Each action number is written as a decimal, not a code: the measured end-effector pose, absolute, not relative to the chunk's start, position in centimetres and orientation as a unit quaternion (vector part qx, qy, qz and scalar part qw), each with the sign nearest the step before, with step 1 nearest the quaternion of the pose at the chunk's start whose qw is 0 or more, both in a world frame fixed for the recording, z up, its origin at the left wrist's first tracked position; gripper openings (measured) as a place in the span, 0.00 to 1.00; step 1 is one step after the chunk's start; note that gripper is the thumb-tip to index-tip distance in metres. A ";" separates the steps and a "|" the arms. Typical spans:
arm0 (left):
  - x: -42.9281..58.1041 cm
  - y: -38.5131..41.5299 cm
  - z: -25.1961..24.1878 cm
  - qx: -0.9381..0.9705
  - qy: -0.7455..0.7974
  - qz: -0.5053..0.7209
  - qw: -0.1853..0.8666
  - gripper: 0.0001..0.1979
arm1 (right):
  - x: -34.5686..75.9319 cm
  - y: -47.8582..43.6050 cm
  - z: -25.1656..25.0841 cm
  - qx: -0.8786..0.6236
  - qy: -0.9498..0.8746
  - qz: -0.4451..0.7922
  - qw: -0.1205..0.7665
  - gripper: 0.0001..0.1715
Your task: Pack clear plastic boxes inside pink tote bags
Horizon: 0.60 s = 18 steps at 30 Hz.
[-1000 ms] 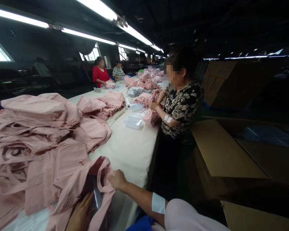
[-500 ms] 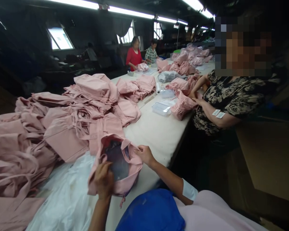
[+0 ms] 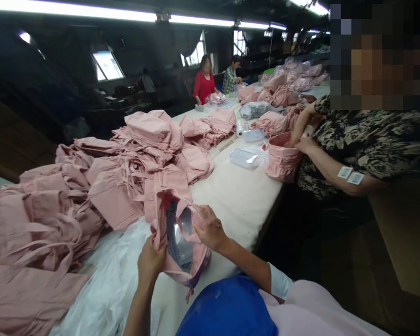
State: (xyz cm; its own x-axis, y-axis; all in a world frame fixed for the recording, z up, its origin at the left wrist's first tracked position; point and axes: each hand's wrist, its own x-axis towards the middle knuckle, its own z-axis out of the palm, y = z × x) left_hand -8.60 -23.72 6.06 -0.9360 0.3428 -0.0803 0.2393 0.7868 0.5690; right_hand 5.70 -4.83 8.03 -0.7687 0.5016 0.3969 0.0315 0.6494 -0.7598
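Note:
A pink fabric bag [image 3: 200, 261] with its mouth spread wide sits at the table's near edge, between both my hands. Inside it lies a clear plastic container or liner [image 3: 182, 235] that catches the light; its exact kind is unclear. My left hand [image 3: 151, 256] grips the bag's left rim, thumb over the edge. On the opposite side, my right hand [image 3: 212, 227] pinches the right rim beside a strap. A short drawstring end [image 3: 189, 294] hangs from the bag's front.
Many pink bags [image 3: 115, 196] heap up on the left, beside thin white plastic bags [image 3: 108, 280]. Farther along the table [image 3: 238, 196] lies a clear plastic box [image 3: 244, 158]. At right, a co-worker [image 3: 364, 149] handles another pink bag [image 3: 283, 158]. Two people stand at the far side.
My left hand has shifted its hold on the left rim, and my right hand closes farther over the right rim. The co-worker's bag now stands more upright. The view has turned slightly left.

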 end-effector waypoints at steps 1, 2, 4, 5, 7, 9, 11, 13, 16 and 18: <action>-8.2 -23.6 6.3 0.143 0.942 0.292 0.088 0.32 | 6.2 -4.8 8.7 -0.126 -0.876 0.351 0.305 0.26; -7.8 -23.5 6.6 0.132 0.940 0.302 0.089 0.29 | 6.8 -4.7 9.3 -0.093 -0.899 0.317 0.286 0.26; -7.3 -23.4 7.1 0.125 0.927 0.339 0.101 0.28 | 7.6 -4.6 9.6 -0.054 -0.941 0.254 0.218 0.31; -7.1 -23.3 7.4 0.117 0.916 0.368 0.110 0.30 | 7.9 -4.4 9.4 -0.053 -0.955 0.226 0.184 0.33; -6.6 -23.1 7.7 0.084 0.892 0.425 0.131 0.33 | 8.0 -4.0 8.5 -0.095 -0.967 0.189 0.144 0.28; -6.0 -23.0 8.0 0.052 0.877 0.455 0.147 0.33 | 7.8 -3.3 7.3 -0.137 -0.961 0.196 0.138 0.19; -5.4 -23.2 8.1 0.054 0.877 0.452 0.154 0.32 | 7.6 -2.4 6.5 -0.131 -0.940 0.270 0.161 0.16; -5.0 -23.5 8.1 0.084 0.883 0.436 0.153 0.30 | 7.5 -1.2 6.4 -0.102 -0.873 0.429 0.208 0.11; -4.7 -24.2 7.7 0.113 0.909 0.377 0.139 0.26 | 7.5 1.0 6.3 -0.143 -0.644 0.702 0.270 0.17; -4.4 -24.5 7.4 0.118 0.920 0.348 0.135 0.26 | 7.7 2.7 5.5 -0.254 -0.530 0.749 0.305 0.24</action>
